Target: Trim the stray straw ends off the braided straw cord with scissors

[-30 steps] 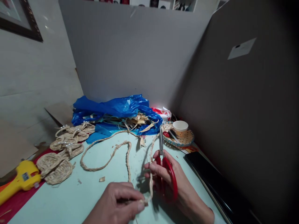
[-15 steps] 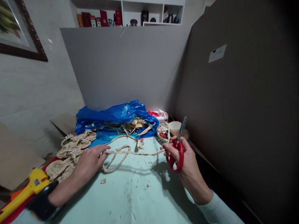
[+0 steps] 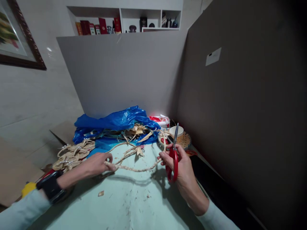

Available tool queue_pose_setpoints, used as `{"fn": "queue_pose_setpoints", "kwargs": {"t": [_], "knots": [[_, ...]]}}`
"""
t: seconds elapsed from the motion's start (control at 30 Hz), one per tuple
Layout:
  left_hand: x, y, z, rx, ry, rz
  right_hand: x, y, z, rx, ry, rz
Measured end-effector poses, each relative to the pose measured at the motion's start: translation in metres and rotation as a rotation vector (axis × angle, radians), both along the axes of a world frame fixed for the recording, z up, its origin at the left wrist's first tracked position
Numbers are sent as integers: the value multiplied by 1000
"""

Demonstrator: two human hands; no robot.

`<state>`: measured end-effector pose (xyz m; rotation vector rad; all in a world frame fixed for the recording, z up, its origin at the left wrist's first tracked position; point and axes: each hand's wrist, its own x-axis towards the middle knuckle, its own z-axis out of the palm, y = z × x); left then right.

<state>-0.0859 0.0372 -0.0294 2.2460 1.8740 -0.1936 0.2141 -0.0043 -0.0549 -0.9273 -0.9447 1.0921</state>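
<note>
A braided straw cord (image 3: pixel 140 169) sags between my two hands, just over the pale green table cover (image 3: pixel 129 198). My left hand (image 3: pixel 99 164), with a black watch on its wrist, pinches the cord near its left part. My right hand (image 3: pixel 179 163) is closed, with the cord between thumb and fingertips. In the same hand sits a pair of red-handled scissors (image 3: pixel 175 156), blades shut and pointing up. More of the cord loops back toward a blue plastic bag (image 3: pixel 112 119) holding dry straw strips (image 3: pixel 137 130).
Woven straw pieces (image 3: pixel 72 155) are piled at the left, with a yellow tool (image 3: pixel 28 188) partly hidden by my sleeve. A white bowl (image 3: pixel 177 130) and a woven basket (image 3: pixel 184 140) stand behind my right hand. Grey panels (image 3: pixel 124 73) enclose the back and right.
My left hand has reached forward and right along the cord. The cord hangs slacker between my hands. The view has shifted a little, and my arm now covers most of the yellow tool.
</note>
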Motion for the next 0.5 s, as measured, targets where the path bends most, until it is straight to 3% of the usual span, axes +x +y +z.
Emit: {"fn": "queue_pose_setpoints", "kwargs": {"t": [0.13,0.23,0.43,0.5], "knots": [[-3,-32,-11,56,66,-55,-1,-3,4,5,7,15],[-3,-38,-7,102,66,-105,-1,-5,5,5,14,15],[-1,2,35,348,49,-131,2,-5,7,17,25,-6],[2,23,41,446,39,-112,2,-3,5,28,32,-11]]}}
